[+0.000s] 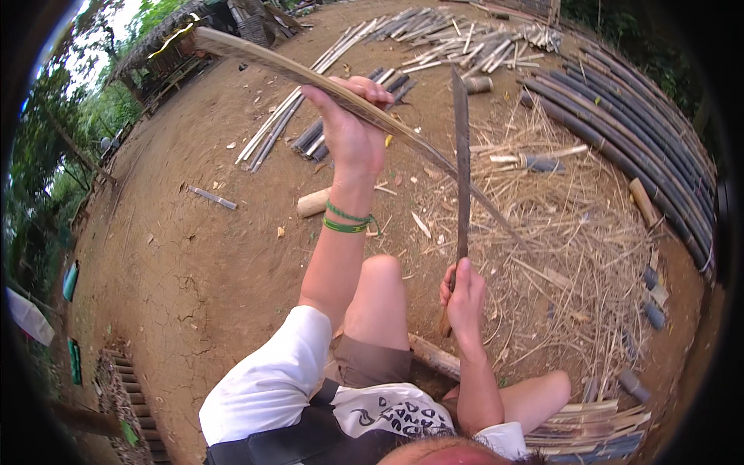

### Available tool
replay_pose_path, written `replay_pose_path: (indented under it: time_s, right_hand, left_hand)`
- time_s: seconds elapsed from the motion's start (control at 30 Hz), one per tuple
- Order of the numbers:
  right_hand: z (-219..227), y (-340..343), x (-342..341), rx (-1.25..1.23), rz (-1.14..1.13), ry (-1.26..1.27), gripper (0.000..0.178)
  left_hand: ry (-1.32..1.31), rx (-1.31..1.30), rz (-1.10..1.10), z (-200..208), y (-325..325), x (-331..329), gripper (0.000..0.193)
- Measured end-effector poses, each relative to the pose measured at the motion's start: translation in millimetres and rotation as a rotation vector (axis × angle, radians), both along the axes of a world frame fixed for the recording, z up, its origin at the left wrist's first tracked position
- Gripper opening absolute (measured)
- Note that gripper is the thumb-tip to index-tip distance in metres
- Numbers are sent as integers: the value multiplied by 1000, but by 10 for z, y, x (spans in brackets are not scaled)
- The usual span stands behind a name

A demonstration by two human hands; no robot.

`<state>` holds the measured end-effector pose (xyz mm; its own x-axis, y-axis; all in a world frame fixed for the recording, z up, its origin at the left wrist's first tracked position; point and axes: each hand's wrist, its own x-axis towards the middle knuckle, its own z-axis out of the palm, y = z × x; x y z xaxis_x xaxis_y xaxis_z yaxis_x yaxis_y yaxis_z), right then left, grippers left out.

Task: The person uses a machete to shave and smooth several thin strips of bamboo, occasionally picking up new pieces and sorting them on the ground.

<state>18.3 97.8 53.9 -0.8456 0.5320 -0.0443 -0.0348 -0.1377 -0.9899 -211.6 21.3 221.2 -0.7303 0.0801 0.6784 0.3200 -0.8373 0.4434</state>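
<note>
A long split bamboo strip (418, 145) slants from the upper left down to the right. My left hand (350, 128) is raised and gripped round its upper part, thumb on the near side and fingertips over the far side. In my right hand (466, 301), closed round the handle, a machete (463, 170) points upward with its long dark blade. The blade crosses the strip's lower part; whether they touch, I cannot tell. Two green bracelets (346, 225) circle my left wrist.
Pale shavings (542, 232) cover the ground to the right. Dark bamboo poles (620, 132) lie in rows beyond them, and split strips (465, 43) are heaped at the back. A short bamboo piece (314, 203) lies before my knee. Split lengths (589, 426) lie at the lower right.
</note>
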Motion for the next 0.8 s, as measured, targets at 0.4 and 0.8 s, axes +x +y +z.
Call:
replay_pose_path:
  time_s: [0.4,0.8]
  right_hand:
    - [91,-73,31,365,-136,55,44]
    - [657,-71,357,578,-231,16,43]
  left_hand:
    - [252,-22,311,68,140,148,56]
    - [197,-90,920,174,348,904,62]
